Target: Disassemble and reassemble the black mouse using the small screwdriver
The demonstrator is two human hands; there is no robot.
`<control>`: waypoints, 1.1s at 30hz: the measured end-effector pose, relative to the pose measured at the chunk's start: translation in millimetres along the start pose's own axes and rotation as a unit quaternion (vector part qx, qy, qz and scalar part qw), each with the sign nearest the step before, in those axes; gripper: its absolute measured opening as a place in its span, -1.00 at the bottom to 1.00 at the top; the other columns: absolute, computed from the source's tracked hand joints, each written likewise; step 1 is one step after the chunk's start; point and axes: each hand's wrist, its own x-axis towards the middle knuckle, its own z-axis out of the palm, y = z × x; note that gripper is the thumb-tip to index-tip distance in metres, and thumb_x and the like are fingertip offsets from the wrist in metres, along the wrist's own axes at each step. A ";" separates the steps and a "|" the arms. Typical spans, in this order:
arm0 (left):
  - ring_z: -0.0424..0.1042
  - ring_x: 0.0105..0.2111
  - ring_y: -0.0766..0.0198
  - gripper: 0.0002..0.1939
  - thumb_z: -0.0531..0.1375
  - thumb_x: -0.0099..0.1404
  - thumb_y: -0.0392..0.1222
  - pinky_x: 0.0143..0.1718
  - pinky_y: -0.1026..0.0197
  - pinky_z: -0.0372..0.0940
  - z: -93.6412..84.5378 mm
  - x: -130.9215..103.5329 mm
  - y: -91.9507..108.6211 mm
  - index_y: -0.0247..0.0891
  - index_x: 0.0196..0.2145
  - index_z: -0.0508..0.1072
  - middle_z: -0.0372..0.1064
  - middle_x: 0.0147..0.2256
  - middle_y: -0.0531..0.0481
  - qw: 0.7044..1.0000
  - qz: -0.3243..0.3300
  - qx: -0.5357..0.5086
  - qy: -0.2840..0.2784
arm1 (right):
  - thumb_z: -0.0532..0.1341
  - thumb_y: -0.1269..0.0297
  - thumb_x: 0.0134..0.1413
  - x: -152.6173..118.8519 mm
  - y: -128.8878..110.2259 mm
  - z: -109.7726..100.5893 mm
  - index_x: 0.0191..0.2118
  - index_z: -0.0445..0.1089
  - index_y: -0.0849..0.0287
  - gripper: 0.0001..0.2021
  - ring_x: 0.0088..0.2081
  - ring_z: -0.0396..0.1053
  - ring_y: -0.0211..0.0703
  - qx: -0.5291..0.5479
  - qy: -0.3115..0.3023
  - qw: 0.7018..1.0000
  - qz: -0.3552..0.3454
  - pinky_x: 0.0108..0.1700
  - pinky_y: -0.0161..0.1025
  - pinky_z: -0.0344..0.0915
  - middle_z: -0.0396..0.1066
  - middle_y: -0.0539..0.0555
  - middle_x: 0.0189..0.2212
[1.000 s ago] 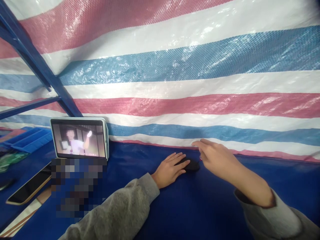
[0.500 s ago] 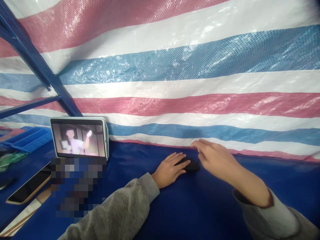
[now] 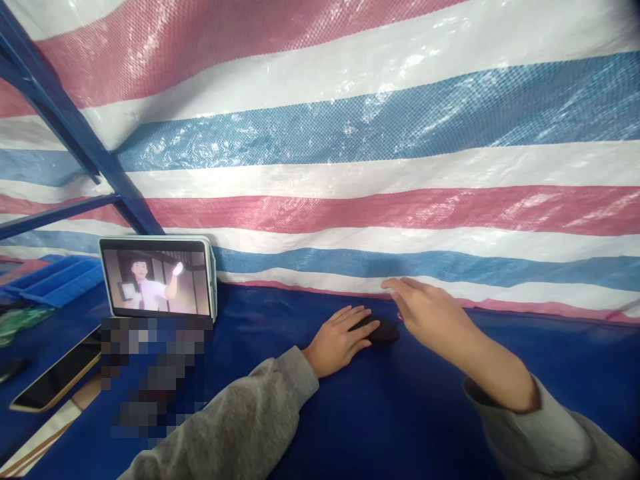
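Where left fingers (image 3: 370, 328) rest, a black object (image 3: 387, 331) lies between the hands (image 3: 336, 341) (image 3: 430, 313).

White glare speckles the striped sheeting (image 3: 350, 133); pixelation hides a patch below the tablet (image 3: 157, 280); the top-right corner darkens.

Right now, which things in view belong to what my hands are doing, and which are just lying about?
In use, it seems:
black object, under your left hand
tiny red bit by your right hand, too small to identify

Lying about, apparently:
tablet, propped up and lit
phone, dark
blue tray
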 end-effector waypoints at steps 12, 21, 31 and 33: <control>0.12 0.28 0.16 -0.58 -0.03 0.49 -0.05 0.29 -0.04 0.08 0.0 0.4 -0.5 -0.15 0.23 0.23 0.18 0.24 -0.10 1.000 0.008 0.003 0.003 | -0.05 0.46 0.16 0.6 -0.4 -0.7 -0.02 0.37 0.19 -0.64 -0.27 0.43 -0.04 -0.006 -0.014 1.000 0.023 -0.34 -0.21 0.09 0.47 0.13 -0.21; 0.14 0.27 0.16 -0.59 -0.03 0.49 -0.05 0.29 -0.04 0.10 2.1 -0.2 -1.1 -0.15 0.22 0.25 0.20 0.23 -0.10 1.000 0.010 0.006 0.013 | 0.00 0.56 0.03 -1.7 -3.5 -2.3 0.01 0.37 0.15 -0.56 -0.36 0.42 -0.12 -0.009 -0.010 1.000 -0.017 -0.37 -0.22 0.08 0.45 0.08 -0.20; 0.14 0.27 0.16 -0.58 -0.02 0.48 -0.05 0.30 -0.02 0.09 1.8 0.1 -1.6 -0.15 0.22 0.24 0.19 0.23 -0.09 1.000 0.009 0.011 0.009 | -0.02 0.54 0.10 0.1 -0.8 -0.4 0.05 0.36 0.16 -0.57 -0.34 0.42 -0.12 -0.007 -0.012 1.000 0.001 -0.37 -0.23 0.09 0.46 0.11 -0.22; 0.14 0.27 0.17 -0.59 -0.02 0.48 -0.05 0.30 -0.02 0.09 2.1 -0.2 -1.8 -0.14 0.22 0.24 0.19 0.23 -0.09 1.000 0.009 0.012 0.011 | 0.00 0.57 0.04 -0.8 -2.0 -1.5 0.06 0.35 0.15 -0.53 -0.36 0.41 -0.15 -0.008 -0.007 1.000 -0.010 -0.37 -0.23 0.08 0.44 0.10 -0.17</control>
